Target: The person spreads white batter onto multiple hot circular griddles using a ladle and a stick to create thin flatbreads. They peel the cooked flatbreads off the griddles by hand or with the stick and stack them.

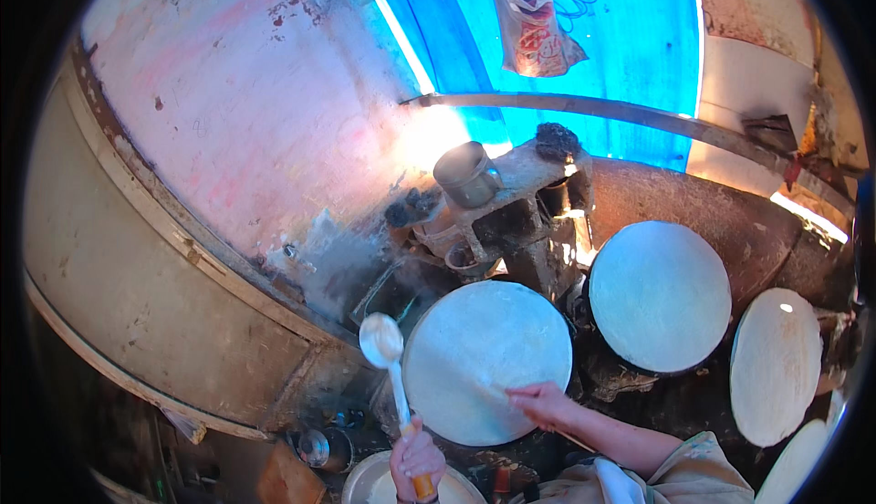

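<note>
My left hand is wrapped round the handle of a long metal ladle, which points up with its bowl at the top. Below that hand is a wide pale basin; the hand hides part of it. In front of me lies a large round pale griddle. My right hand is over its near right part, fingers pinched together. A thin stick-like thing shows below the wrist, and a whitish smear lies beyond the fingertips; what the fingers hold is unclear.
More pale round discs stand to the right, one tall oval-looking disc farther along. A metal mug sits on a sooty ledge behind. A metal can is at lower left. A plastic bag hangs against blue sheeting.
</note>
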Demonstrator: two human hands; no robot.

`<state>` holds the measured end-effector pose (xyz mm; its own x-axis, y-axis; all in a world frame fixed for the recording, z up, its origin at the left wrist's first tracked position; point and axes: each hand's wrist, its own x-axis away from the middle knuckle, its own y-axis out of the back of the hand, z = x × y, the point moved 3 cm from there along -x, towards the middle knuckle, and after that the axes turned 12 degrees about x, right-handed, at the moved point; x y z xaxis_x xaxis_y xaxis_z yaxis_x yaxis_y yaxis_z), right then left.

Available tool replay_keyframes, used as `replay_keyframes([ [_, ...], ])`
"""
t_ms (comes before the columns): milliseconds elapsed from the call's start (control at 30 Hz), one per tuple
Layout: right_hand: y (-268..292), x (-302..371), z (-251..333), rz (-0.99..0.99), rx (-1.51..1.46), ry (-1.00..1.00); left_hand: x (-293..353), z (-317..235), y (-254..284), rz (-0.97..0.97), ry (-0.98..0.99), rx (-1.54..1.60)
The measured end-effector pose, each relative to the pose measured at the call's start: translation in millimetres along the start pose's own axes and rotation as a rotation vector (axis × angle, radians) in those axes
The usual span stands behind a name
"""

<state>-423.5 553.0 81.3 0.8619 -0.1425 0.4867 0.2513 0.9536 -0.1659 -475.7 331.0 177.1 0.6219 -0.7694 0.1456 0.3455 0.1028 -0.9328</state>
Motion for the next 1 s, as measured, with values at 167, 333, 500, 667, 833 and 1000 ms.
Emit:
replay_keyframes([
  [167, 3, 10, -22, -0.453, -0.148, 0.124, 91, -35, 36, -0.065, -0.104, 0.063],
  [333, -69, 61, -54, -0.014, 0.105, 0.051, 139, -67, 50, -0.101, -0.163, 0.05],
  [500, -102, 67, -63, -0.26, -0.073, 0.142, 158, -81, 56, -0.161, -0.185, -0.172],
  [667, -56, 78, -59, -0.54, -0.187, 0.247, 97, -61, 55, -0.247, -0.097, -0.806],
  [833, -30, 80, -68, -0.687, -0.193, 0.274, -30, -6, 52, -0.248, 0.065, -1.213],
  [1000, 18, 32, -75, -0.988, 0.398, 0.6, -144, 13, 92, -0.321, -0.024, -1.783],
])
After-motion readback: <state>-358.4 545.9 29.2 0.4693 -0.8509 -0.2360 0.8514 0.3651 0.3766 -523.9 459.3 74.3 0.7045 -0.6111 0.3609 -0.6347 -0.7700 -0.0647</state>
